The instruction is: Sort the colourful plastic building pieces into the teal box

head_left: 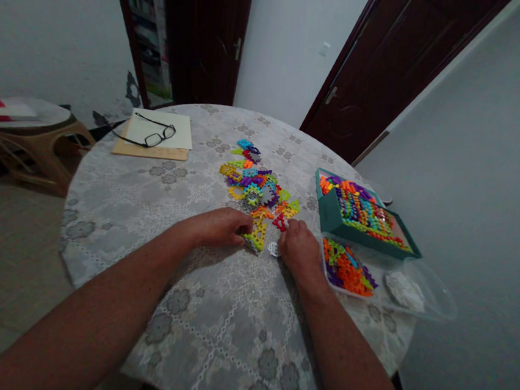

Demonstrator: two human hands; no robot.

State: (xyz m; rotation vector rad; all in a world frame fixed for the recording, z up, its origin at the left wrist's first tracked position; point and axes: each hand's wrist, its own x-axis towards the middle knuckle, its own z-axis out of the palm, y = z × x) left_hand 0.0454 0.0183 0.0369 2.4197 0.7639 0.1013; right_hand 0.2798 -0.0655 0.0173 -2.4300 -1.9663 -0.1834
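My left hand (229,226) is closed on the edge of a joined yellow and lime-green building piece (256,237) with holes and teeth. My right hand (300,245) has its fingers curled, the tips at a red triangular building piece (279,222); its grip is partly hidden. Between the hands lies a small white piece (274,249) with dark markings. Just beyond them, an orange piece (262,212) adjoins a loose pile of colourful toothed plastic pieces and gears (252,185).
On the right stand a green box (332,211) of sorted pieces, a clear tub (323,268) of mostly orange pieces, and a clear lid (439,292) with a crumpled white bag (405,290). Black glasses (153,140) rest on papers (181,129) at the left of the round table (223,338).
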